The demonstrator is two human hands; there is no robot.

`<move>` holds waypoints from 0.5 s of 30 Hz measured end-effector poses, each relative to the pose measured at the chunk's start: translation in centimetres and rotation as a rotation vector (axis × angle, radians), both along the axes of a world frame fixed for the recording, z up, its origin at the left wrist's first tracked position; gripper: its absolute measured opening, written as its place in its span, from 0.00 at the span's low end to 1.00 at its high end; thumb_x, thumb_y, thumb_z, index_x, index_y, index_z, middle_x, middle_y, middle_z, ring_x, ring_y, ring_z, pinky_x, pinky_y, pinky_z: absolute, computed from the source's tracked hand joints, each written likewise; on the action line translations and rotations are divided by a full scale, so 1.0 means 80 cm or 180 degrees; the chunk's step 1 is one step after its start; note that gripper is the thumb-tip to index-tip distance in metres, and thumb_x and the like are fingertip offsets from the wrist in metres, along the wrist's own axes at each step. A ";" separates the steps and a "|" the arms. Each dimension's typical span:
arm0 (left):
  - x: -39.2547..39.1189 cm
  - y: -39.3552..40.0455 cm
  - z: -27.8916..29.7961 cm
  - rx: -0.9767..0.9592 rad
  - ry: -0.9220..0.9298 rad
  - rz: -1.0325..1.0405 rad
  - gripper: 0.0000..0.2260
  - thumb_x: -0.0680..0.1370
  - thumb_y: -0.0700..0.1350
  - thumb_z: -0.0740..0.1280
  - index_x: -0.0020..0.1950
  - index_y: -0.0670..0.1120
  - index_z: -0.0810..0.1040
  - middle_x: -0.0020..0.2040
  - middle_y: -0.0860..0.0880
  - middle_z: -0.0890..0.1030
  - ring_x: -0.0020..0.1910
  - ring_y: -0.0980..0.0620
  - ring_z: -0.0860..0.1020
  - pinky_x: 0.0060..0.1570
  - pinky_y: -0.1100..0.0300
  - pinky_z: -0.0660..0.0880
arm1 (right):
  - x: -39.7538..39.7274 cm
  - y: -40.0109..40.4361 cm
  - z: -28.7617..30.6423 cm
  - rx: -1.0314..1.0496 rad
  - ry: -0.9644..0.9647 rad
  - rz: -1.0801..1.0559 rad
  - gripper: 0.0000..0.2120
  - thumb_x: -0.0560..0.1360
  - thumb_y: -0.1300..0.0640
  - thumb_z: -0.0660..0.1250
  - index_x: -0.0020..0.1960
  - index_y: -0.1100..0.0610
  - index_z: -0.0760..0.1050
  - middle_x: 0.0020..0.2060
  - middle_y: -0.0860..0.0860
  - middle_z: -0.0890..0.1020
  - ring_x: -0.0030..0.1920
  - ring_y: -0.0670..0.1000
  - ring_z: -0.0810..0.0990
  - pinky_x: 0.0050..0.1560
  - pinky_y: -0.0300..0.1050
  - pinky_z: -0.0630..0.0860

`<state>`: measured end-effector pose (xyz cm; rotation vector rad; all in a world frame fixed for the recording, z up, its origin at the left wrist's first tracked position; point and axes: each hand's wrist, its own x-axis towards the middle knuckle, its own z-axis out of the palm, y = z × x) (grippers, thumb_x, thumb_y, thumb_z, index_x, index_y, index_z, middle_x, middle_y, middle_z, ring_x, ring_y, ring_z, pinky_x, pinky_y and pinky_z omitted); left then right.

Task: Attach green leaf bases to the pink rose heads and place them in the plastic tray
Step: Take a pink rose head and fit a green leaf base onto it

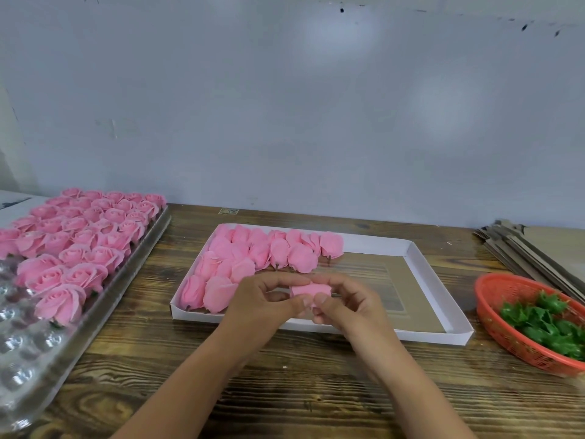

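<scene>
My left hand (262,299) and my right hand (351,304) meet over the white box lid (456,335) and together pinch one pink rose head (310,289) between their fingertips. No green leaf base shows on it from here. Several more pink rose heads (253,264) lie on their sides in the lid's left half. A clear plastic tray (38,353) at the left holds several upright roses (82,236), with hollow cups bare at its near end. Green leaf bases (544,324) lie in a red basket (493,315) at the right.
Everything stands on a wooden table (316,391) against a pale wall. Flat cardboard pieces (522,248) are stacked at the back right, behind the basket. The right half of the white lid shows its bare bottom.
</scene>
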<state>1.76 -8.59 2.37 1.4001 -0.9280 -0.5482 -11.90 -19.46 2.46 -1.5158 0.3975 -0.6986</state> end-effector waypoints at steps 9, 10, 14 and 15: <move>0.002 -0.004 -0.006 0.0082 0.0207 0.0129 0.13 0.71 0.41 0.79 0.47 0.60 0.87 0.51 0.58 0.86 0.50 0.55 0.85 0.54 0.55 0.82 | -0.046 -0.049 0.044 -0.1678 0.1428 -0.0712 0.07 0.79 0.53 0.67 0.51 0.40 0.77 0.46 0.37 0.82 0.43 0.41 0.78 0.46 0.37 0.73; 0.003 -0.004 -0.006 0.0088 0.0216 0.0133 0.13 0.71 0.41 0.79 0.47 0.60 0.87 0.51 0.58 0.86 0.50 0.55 0.85 0.55 0.54 0.82 | -0.059 -0.063 0.053 -0.1709 0.1606 -0.0911 0.07 0.79 0.55 0.66 0.48 0.43 0.78 0.44 0.40 0.83 0.43 0.44 0.79 0.47 0.41 0.74; 0.004 -0.004 -0.007 0.0082 0.0237 0.0073 0.12 0.71 0.42 0.79 0.48 0.59 0.87 0.52 0.59 0.86 0.50 0.55 0.85 0.56 0.52 0.82 | -0.121 -0.135 0.081 -0.1853 0.2939 -0.2083 0.10 0.73 0.64 0.64 0.41 0.56 0.82 0.42 0.56 0.85 0.44 0.57 0.81 0.46 0.48 0.77; 0.003 -0.004 -0.008 0.0082 0.0237 0.0054 0.12 0.71 0.42 0.79 0.49 0.58 0.87 0.52 0.59 0.86 0.50 0.56 0.85 0.56 0.52 0.82 | -0.137 -0.154 0.083 -0.1745 0.3225 -0.2329 0.09 0.72 0.64 0.64 0.43 0.58 0.83 0.43 0.58 0.84 0.45 0.59 0.80 0.47 0.51 0.78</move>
